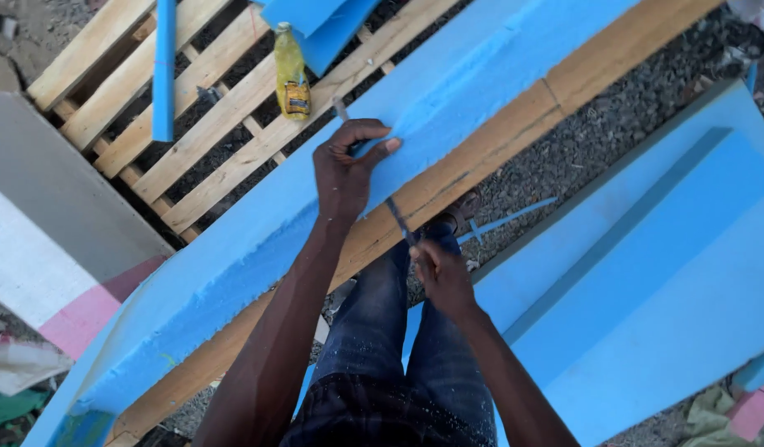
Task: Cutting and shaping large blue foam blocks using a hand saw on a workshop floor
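1. The long blue foam slab (448,91) lies diagonally across my view, from lower left to upper right, resting on a long pale wooden plank (498,141) that shows along its near edge.
2. My left hand (346,170) sits on the slab's near face, fingers curled, thumb and forefinger pinched together on the foam surface; I cannot tell whether they grip anything beyond the foam itself.
3. My right hand (442,277) is below the plank, closed around the lower end of a thin dark blade (398,219), which slants up and left toward the plank edge.
4. Key relation: the slab's long axis runs across both hands. The left hand is on it; the right is just off it, on the near side, so the slab lies up and away from the blade hand.
5. Surroundings: a slatted wooden pallet (225,108) beyond the slab carries a yellow plastic bottle (292,73) and a narrow blue foam strip (163,66). A broad blue foam sheet (672,281) lies to my right on the gravel.
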